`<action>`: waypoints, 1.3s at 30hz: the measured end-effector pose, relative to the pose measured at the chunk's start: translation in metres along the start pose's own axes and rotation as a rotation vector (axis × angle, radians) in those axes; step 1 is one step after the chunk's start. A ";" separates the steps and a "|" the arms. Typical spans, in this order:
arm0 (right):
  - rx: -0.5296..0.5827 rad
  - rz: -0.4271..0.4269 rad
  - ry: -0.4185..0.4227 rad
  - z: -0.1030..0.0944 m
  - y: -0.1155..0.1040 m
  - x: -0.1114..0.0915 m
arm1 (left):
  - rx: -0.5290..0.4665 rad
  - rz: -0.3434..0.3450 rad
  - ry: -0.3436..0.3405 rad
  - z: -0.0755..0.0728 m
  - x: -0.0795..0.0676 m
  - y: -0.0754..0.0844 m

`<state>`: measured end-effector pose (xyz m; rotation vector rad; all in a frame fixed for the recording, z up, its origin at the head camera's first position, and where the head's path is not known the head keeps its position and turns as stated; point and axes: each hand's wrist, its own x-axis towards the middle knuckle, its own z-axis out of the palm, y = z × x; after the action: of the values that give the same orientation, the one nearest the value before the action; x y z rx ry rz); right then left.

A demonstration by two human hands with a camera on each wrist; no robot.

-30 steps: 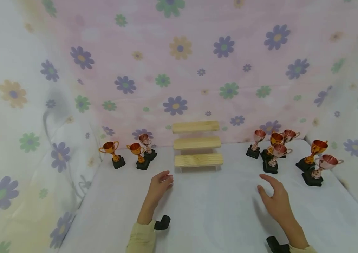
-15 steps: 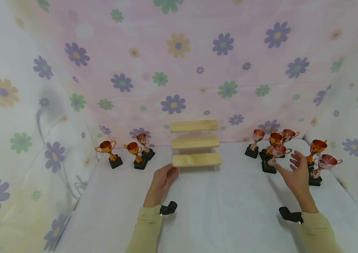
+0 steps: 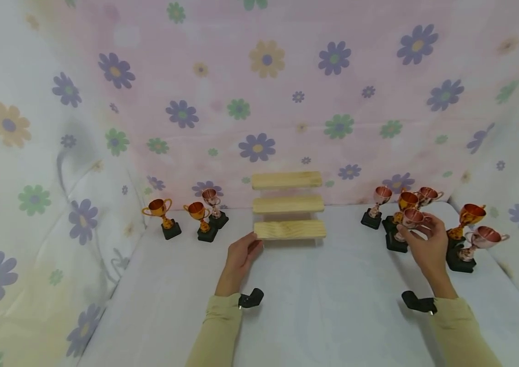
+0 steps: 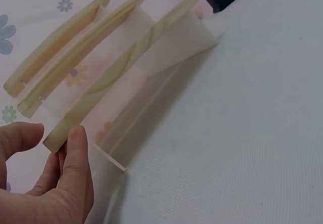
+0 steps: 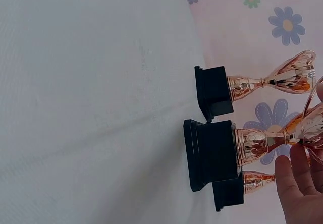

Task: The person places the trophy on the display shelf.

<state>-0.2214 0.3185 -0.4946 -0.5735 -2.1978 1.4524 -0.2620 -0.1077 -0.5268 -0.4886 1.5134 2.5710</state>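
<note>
While right hand (image 3: 430, 251) grasps upright pink trophy (image 3: 412, 218), left hand (image 3: 240, 258) grips stand (image 3: 290, 230). The pink trophy stands right of stand

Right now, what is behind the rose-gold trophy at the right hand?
Behind the front rose-gold trophy, a gold trophy and another rose-gold trophy are visible. Their lower parts are partly covered; whether they touch cannot be seen.
</note>
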 end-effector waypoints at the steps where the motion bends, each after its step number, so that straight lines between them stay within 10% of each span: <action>1: 0.008 -0.018 0.008 0.000 0.001 0.000 | -0.005 0.002 0.007 0.001 0.000 0.000; 22: 0.114 -0.258 0.026 -0.001 -0.005 -0.026 | 0.021 0.084 0.108 0.011 0.008 -0.013; 39: 0.251 -0.481 -0.208 0.053 -0.054 -0.060 | -0.037 0.106 0.186 0.019 0.007 -0.013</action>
<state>-0.2082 0.2261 -0.4715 0.1897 -2.0599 1.5297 -0.2691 -0.0852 -0.5316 -0.6865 1.5919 2.7048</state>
